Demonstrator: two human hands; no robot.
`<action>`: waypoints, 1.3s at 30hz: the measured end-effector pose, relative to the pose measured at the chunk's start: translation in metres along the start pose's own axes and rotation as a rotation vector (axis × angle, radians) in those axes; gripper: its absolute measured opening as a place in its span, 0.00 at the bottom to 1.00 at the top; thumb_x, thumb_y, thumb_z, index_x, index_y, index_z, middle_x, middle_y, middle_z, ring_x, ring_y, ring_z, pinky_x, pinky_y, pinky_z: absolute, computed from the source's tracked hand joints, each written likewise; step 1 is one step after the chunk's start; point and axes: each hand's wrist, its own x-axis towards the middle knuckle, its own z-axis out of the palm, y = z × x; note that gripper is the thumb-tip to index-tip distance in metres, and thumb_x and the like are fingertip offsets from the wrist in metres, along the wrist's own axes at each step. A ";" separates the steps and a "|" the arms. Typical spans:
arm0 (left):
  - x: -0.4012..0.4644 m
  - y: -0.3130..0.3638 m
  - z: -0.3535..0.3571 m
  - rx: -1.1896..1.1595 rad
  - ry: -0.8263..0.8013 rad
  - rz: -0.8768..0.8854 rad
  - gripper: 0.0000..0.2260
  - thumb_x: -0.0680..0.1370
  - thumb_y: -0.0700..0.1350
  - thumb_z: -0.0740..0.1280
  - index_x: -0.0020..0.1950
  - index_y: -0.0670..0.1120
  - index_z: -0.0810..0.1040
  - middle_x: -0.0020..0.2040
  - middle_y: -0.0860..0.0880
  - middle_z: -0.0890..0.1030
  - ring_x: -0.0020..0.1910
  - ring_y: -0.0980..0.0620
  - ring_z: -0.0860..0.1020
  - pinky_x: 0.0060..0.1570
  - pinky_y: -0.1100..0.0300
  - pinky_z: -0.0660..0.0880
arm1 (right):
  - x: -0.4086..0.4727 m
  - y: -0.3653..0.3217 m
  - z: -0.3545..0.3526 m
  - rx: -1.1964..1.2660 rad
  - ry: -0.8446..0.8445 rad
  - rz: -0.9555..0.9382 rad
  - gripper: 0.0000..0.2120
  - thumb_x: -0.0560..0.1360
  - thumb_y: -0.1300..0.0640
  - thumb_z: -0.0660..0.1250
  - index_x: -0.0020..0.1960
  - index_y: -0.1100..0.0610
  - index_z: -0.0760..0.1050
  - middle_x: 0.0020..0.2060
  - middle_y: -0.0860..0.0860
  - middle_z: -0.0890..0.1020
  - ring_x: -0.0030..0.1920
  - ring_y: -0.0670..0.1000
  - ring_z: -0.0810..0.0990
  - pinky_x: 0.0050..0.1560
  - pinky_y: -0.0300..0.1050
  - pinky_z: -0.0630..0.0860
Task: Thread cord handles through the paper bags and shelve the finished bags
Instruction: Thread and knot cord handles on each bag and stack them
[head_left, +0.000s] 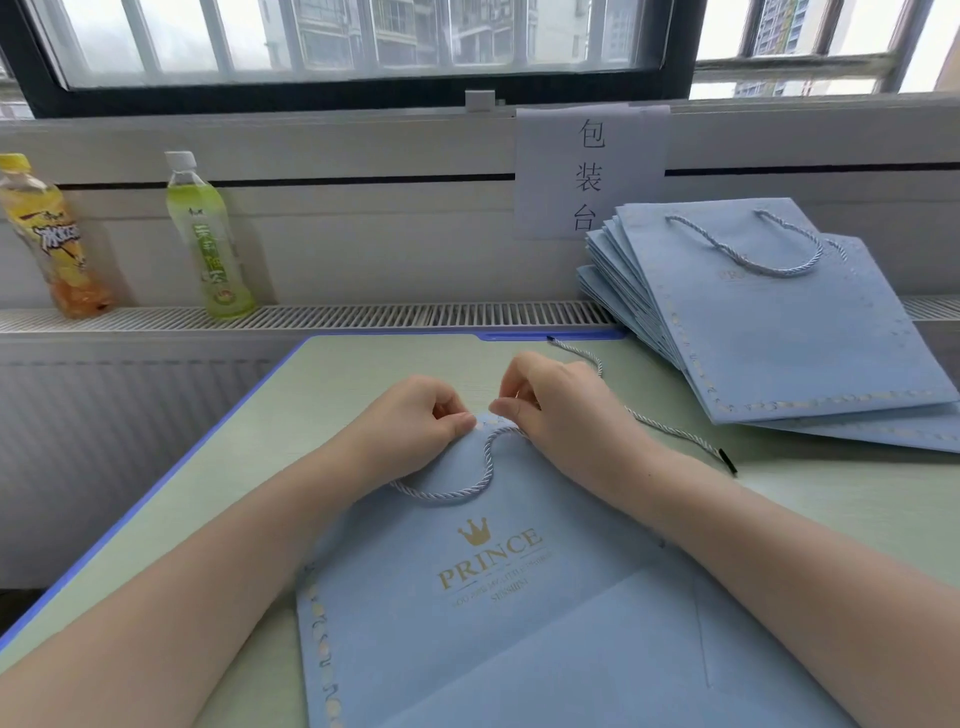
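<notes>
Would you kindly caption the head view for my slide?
Both hands thread a cord through a blue bag beside finished bags.

Yellow bottle (49, 236) and green bottle (208, 234) on radiator ledge (363, 314); paper sign (589, 171)

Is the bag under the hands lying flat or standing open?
Flat. The blue bag lies folded on the table, printed face up, with one cord handle looped across it.
</notes>
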 end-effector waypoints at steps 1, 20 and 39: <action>0.000 0.000 -0.001 -0.005 -0.006 -0.011 0.07 0.78 0.42 0.65 0.41 0.46 0.78 0.36 0.52 0.78 0.36 0.58 0.73 0.35 0.69 0.67 | 0.000 -0.001 0.000 -0.027 -0.010 -0.014 0.05 0.77 0.56 0.65 0.47 0.58 0.75 0.37 0.50 0.78 0.42 0.52 0.74 0.43 0.45 0.69; -0.001 0.001 -0.007 -0.208 -0.050 -0.151 0.08 0.78 0.43 0.65 0.40 0.45 0.79 0.36 0.49 0.79 0.34 0.55 0.73 0.38 0.62 0.71 | 0.003 0.000 0.000 -0.039 0.023 -0.103 0.04 0.75 0.58 0.67 0.45 0.56 0.80 0.42 0.49 0.80 0.46 0.51 0.76 0.50 0.50 0.73; -0.006 -0.004 -0.036 -0.675 -0.397 -0.318 0.13 0.76 0.29 0.59 0.44 0.42 0.81 0.37 0.42 0.81 0.25 0.52 0.78 0.25 0.67 0.73 | -0.002 -0.009 0.005 0.296 -0.069 -0.105 0.06 0.73 0.64 0.69 0.45 0.53 0.79 0.39 0.44 0.76 0.40 0.42 0.74 0.44 0.31 0.69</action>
